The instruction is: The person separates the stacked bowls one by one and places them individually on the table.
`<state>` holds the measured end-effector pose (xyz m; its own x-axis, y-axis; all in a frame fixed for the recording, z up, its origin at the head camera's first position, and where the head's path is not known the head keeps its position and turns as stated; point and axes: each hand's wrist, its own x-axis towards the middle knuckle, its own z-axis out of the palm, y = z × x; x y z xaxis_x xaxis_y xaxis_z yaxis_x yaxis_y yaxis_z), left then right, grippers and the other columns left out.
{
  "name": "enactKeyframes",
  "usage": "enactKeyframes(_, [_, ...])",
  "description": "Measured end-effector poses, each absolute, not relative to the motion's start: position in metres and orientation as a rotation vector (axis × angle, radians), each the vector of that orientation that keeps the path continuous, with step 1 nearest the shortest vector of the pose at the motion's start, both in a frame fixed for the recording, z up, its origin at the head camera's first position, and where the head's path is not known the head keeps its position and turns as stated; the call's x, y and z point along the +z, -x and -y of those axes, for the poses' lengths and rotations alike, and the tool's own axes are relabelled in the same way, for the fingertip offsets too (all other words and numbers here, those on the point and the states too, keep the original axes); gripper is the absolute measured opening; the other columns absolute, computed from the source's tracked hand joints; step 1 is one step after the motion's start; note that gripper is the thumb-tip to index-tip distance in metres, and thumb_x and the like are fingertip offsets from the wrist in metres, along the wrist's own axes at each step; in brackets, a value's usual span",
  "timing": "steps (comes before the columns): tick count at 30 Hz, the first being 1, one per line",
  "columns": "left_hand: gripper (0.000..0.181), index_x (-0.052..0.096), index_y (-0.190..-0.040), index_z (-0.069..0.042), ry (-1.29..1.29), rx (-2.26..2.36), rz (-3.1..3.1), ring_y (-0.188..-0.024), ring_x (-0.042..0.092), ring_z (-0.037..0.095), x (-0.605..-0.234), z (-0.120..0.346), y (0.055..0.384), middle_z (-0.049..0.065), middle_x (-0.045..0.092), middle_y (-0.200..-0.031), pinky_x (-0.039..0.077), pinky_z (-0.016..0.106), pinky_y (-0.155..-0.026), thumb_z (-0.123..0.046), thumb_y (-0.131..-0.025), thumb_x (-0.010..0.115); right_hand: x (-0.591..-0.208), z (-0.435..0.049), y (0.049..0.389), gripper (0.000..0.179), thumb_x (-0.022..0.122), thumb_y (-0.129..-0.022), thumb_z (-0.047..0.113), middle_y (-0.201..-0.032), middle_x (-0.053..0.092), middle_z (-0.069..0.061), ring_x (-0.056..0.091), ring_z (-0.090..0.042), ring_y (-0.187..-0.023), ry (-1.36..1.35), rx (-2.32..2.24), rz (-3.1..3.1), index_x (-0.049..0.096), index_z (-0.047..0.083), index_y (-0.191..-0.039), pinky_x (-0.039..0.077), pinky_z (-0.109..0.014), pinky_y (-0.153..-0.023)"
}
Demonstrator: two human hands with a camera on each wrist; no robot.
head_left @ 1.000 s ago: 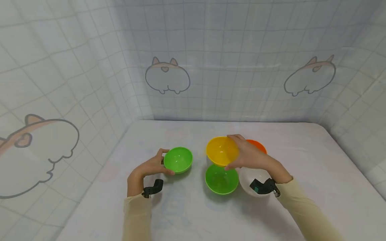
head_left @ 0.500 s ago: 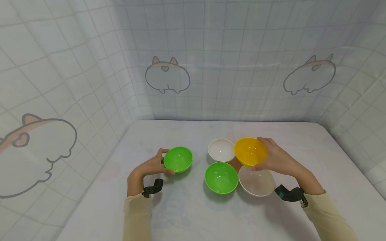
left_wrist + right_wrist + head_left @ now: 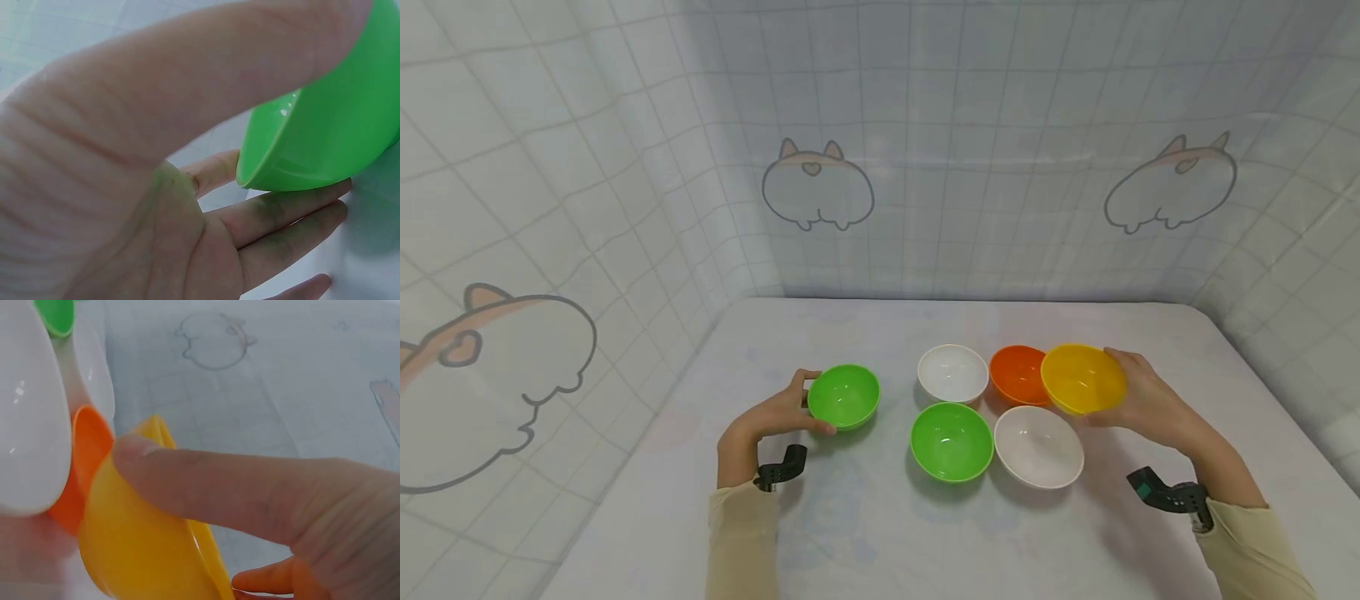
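My left hand (image 3: 782, 408) holds a small green bowl (image 3: 844, 397) by its left side, thumb at the near edge and fingers at the far edge. In the left wrist view the thumb lies across the green bowl's wall, with two fingers along its other side. On the right, my right hand (image 3: 1153, 402) grips a yellow bowl (image 3: 1083, 379) between thumb and fingers. The yellow bowl overlaps the right edge of an orange bowl (image 3: 1018, 375) in the head view. In the right wrist view the thumb presses on the yellow bowl's wall.
A white bowl (image 3: 952, 373) stands left of the orange one. Nearer to me are a second green bowl (image 3: 951, 442) and a larger white bowl (image 3: 1038, 447), side by side. The table (image 3: 865, 542) has a pale cloth, with tiled-pattern curtains (image 3: 985, 167) around it.
My right hand has carried the yellow bowl to the right, from over the far white bowl, past the orange bowl, to its right side. The left hand and its green bowl have stayed put.
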<state>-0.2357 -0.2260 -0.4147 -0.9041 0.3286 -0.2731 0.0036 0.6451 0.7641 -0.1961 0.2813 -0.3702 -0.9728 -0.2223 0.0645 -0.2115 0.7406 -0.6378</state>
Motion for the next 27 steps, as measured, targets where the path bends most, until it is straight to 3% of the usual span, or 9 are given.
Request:
enactKeyframes(16, [0.104,0.013,-0.148,-0.007,-0.271,1.153,-2.469,-0.126,0.043,0.040,-0.414,0.228,0.235,0.027,0.047,-0.134,0.032,0.062,-0.100,-0.029,-0.075,0.084,-0.395,-0.298,0.180,0.097,0.083,-0.073,0.018,-0.135,0.022,-0.041,0.026,-0.056,-0.117,0.263,-1.136,-2.895,0.022,-0.018,-0.140,0.033,-0.075,-0.086])
enactKeyframes(27, [0.104,0.013,-0.148,-0.006,-0.271,1.141,-2.472,-0.126,0.043,0.040,-0.416,0.227,0.236,0.026,0.047,-0.134,0.031,0.062,-0.100,-0.031,-0.075,0.084,-0.416,-0.305,0.176,0.105,0.083,-0.072,0.026,-0.135,0.022,-0.043,0.031,-0.055,-0.115,0.152,-1.113,-2.867,0.018,-0.020,-0.141,0.031,-0.075,-0.089])
